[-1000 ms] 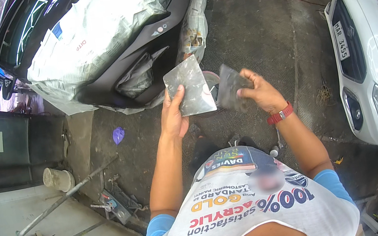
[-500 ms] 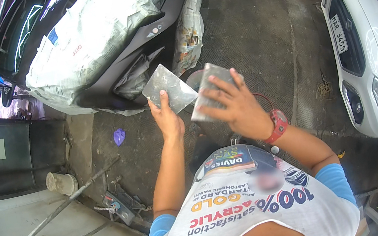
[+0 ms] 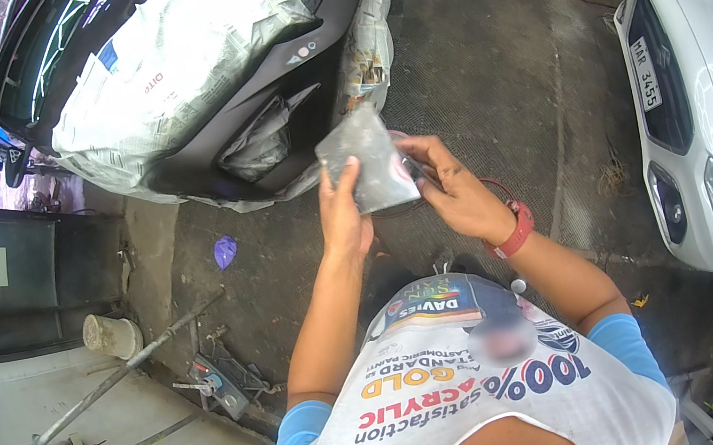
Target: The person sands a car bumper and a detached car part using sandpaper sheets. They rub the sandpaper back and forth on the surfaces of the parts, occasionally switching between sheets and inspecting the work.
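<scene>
Since the earlier frame, the grey plate [image 3: 365,162] has turned from its diamond-like slant to stand more squarely to view, and the right hand [image 3: 470,200] has swung from open across a second piece to the plate's right edge. Now the plate is held in the air in front of the person, above the floor [image 3: 480,58], with the dark car [image 3: 176,173] beyond. The left hand [image 3: 342,212] pinches its lower left side, thumb on the near face, the other fingers mostly hidden behind. The right hand's thumb and fingers close on a dark piece [image 3: 420,171] that shows only as a narrow strip; whether it touches the plate, I cannot tell. Flat and unbent in a one-sided grip, the plate looks stiff, thin and fairly light, not especially fragile. Its smudged face may be slick, so a thumb-and-finger hold near an edge seems best, keeping clear of the corners.
</scene>
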Demonstrator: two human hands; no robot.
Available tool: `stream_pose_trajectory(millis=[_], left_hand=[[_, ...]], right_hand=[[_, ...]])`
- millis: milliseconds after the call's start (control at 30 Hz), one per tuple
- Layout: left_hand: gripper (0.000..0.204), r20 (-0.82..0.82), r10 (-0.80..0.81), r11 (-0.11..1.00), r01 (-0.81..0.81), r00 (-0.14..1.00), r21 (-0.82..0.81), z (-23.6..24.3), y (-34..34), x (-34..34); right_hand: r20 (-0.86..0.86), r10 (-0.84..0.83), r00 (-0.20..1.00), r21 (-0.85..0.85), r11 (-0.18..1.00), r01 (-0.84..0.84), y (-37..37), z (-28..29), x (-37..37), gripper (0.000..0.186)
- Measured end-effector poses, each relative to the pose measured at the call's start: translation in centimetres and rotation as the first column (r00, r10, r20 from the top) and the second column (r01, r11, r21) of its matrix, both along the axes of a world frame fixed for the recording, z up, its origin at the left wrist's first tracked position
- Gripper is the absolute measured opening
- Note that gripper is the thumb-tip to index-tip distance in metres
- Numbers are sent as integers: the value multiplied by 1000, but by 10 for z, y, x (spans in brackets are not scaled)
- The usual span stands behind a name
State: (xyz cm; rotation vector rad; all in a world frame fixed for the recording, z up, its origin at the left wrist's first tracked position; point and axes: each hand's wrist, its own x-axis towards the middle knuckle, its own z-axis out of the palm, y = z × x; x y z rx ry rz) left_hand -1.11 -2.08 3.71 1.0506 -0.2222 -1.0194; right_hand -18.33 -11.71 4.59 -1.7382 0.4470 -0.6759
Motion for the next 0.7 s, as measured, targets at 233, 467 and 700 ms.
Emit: stream_pose_trajectory(millis=[233,467,700], left_hand=[[47,264,254,967,-239,930,-90,-1,-1,9],[47,-22,-202,978,203,979,55,18,15,11],[52,-73,-234,971,228,970,-76,23,9,4]], right_hand=[[-50,85,995,621,783,-35,9,3,-8,65],[187,-120,975,753,655,-64,-44,-13,-37,46],[-12,48,999,577,816,-32,-48,-53,-50,46]])
